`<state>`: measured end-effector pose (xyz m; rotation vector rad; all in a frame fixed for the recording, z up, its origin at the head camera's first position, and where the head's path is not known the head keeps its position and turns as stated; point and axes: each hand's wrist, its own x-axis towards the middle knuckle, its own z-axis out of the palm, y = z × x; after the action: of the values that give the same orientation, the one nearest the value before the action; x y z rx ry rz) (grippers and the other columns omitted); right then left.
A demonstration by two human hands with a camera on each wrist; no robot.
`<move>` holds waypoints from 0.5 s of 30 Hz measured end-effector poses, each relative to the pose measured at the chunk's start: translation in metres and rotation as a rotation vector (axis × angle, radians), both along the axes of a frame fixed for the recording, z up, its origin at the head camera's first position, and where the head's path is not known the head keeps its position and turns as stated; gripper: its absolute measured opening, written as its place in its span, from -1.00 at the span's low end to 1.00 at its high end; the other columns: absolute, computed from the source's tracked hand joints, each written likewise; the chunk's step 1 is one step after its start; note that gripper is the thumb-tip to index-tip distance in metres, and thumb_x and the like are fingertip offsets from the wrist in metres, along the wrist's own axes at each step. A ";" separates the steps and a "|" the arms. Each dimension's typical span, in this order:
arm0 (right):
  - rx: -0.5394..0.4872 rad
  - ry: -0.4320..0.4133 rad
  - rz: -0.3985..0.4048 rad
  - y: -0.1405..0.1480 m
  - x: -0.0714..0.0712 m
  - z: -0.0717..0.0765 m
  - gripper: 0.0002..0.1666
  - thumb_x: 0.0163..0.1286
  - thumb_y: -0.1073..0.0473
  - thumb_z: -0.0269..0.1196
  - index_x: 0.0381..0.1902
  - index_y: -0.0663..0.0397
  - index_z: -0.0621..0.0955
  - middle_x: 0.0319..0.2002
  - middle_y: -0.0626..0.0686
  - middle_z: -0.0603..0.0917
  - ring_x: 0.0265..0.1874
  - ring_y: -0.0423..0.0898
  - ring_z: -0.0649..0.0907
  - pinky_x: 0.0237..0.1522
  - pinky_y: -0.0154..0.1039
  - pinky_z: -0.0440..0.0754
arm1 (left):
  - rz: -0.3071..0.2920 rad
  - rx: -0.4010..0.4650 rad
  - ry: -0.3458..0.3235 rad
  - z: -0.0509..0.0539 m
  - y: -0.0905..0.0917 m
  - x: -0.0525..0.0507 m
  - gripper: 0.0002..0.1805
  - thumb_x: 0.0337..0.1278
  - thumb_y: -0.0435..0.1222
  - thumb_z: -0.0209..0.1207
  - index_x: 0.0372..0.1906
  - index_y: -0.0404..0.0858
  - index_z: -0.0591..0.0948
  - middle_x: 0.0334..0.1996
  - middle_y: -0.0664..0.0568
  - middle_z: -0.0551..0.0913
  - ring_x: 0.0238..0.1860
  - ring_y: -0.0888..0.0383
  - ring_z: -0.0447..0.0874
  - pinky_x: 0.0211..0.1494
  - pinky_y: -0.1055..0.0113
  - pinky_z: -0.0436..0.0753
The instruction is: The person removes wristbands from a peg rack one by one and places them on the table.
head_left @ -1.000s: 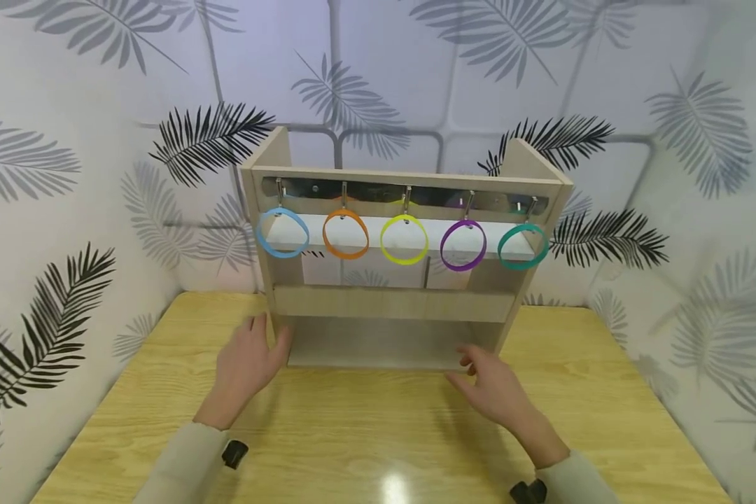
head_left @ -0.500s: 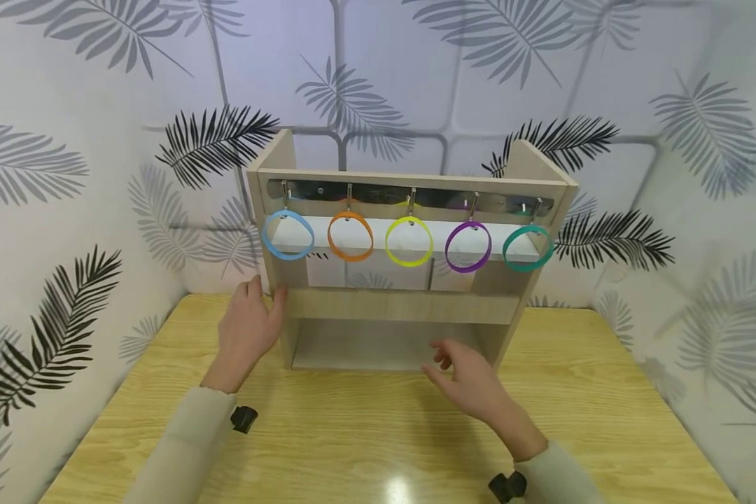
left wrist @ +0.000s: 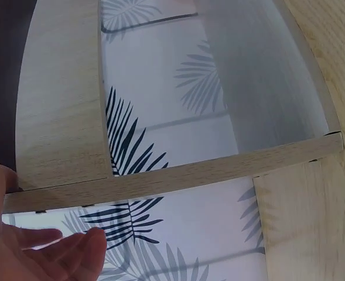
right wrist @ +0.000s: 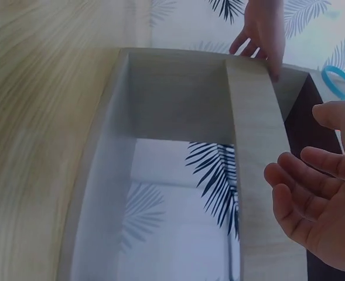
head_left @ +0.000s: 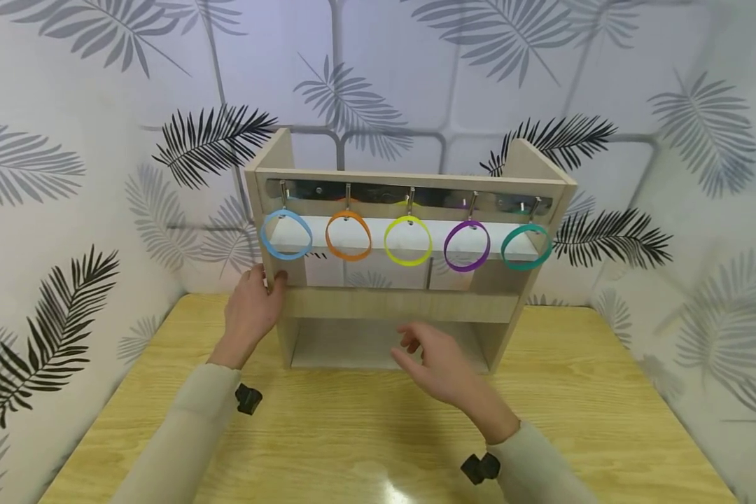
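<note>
A pale wooden rack [head_left: 397, 303] stands on the table, with a metal hook strip [head_left: 378, 192] along its upper front. From the hooks hang a light blue ring [head_left: 262, 238], an orange ring [head_left: 329, 245], a yellow ring [head_left: 386, 245], a purple ring [head_left: 446, 250] and a green ring [head_left: 504, 253]. My left hand [head_left: 252, 311] holds the rack's left side panel, thumb over the front edge and fingers outside. My right hand [head_left: 437, 360] hovers before the lower opening, fingers loosely bent around nothing. In the right wrist view, its palm and fingers [right wrist: 301, 181] show beside the crossboard.
The wood-grain table [head_left: 353, 434] extends in front of the rack and to both sides. A leaf-patterned wall [head_left: 390, 70] stands close behind. A white shelf [head_left: 365, 234] lies behind the hanging rings. Each wrist carries a small black camera mount [head_left: 248, 399].
My left hand has moved up along the left side panel and now holds it. My right hand has moved left, from near the right panel toward the middle. The rings still hang.
</note>
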<state>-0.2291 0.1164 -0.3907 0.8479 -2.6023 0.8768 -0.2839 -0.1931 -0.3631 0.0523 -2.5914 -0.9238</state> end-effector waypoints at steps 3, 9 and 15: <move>-0.007 0.020 0.035 -0.008 0.000 0.007 -0.61 0.35 0.05 0.22 0.03 0.15 0.54 -0.25 -0.01 0.62 -0.29 -0.19 0.57 -0.31 -0.26 0.53 | -0.008 -0.021 0.022 -0.005 0.001 -0.002 -0.45 0.38 0.02 -0.21 0.02 -0.40 0.47 -0.25 -0.21 0.50 -0.32 -0.17 0.54 -0.34 -0.03 0.48; -0.067 0.062 0.109 -0.026 -0.003 0.023 -0.66 0.34 0.11 0.24 0.00 0.15 0.56 -0.23 -0.02 0.64 -0.29 -0.21 0.58 -0.31 -0.28 0.55 | -0.014 0.019 0.081 -0.011 0.004 -0.005 -0.50 0.40 -0.07 -0.20 0.02 -0.42 0.49 -0.24 -0.26 0.56 -0.33 -0.18 0.57 -0.35 -0.03 0.49; -0.140 0.117 0.193 -0.042 -0.006 0.041 -0.70 0.30 0.19 0.27 -0.04 0.19 0.57 -0.26 0.00 0.65 -0.32 -0.20 0.61 -0.36 -0.27 0.58 | -0.023 0.068 0.127 -0.015 0.008 -0.006 -0.51 0.41 -0.10 -0.20 0.08 -0.43 0.48 -0.18 -0.31 0.61 -0.32 -0.16 0.59 -0.34 -0.01 0.52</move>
<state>-0.2350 0.0743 -0.3495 1.0891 -2.3578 1.0136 -0.2897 -0.1846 -0.3779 -0.0172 -2.4490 -0.9899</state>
